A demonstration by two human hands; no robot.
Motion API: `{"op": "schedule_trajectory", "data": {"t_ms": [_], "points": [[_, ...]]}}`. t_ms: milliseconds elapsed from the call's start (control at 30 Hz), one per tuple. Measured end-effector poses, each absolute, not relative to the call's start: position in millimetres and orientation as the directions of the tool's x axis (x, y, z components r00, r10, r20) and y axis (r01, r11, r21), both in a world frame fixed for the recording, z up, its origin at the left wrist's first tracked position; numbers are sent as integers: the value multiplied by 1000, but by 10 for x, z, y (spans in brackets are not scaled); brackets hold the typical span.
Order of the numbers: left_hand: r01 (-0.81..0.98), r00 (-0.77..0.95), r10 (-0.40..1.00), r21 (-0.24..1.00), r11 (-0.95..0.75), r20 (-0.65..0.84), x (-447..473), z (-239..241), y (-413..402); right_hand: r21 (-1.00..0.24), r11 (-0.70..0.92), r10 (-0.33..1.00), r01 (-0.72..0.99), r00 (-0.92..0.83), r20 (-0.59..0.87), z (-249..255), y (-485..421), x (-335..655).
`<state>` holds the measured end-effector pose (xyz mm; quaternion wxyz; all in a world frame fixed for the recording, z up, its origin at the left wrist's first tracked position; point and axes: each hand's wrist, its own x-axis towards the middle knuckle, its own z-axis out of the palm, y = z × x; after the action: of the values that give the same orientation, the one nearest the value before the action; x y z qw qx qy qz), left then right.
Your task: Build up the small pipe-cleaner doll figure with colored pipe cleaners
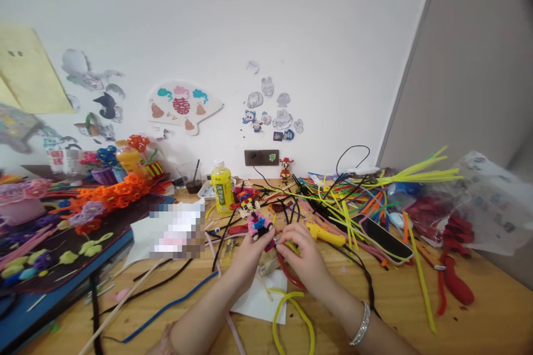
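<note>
My left hand [249, 252] is closed round a small pipe-cleaner figure [257, 222] with a pink body, black trim and a white head, holding it upright over the wooden table [416, 310]. My right hand [300, 255] pinches at the figure's lower right side, fingers pressed together on something too small to make out. A silver bracelet [361, 324] sits on my right wrist. A yellow pipe cleaner [291, 310] loops over a white sheet of paper [258, 302] just below my hands.
Loose pipe cleaners [353, 199] of many colours pile up to the right, with a phone [381, 236] and a yellow glue gun [327, 233]. A yellow bottle [221, 187] stands behind. Orange pipe-cleaner flowers [116, 191] and a dark tray [62, 255] fill the left. Red pieces [453, 283] lie far right.
</note>
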<state>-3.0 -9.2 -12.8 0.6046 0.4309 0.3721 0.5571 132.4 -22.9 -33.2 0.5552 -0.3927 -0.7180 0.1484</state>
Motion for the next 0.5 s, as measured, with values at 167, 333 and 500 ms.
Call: {"op": "schedule_trajectory", "data": {"t_ms": [167,333,500], "points": [[-408,111,994,912,44,2,-14,-89,-124,-643,655,724,396,-87,684,-324,-235,1310],[-424,121,993,904,64,-13,1,-69,-148,-640,656,718,400,-71,692,-294,-257,1295],[-406,127,992,913,48,5,-3,-85,-140,-633,651,719,419,-74,691,-303,-255,1302]]}}
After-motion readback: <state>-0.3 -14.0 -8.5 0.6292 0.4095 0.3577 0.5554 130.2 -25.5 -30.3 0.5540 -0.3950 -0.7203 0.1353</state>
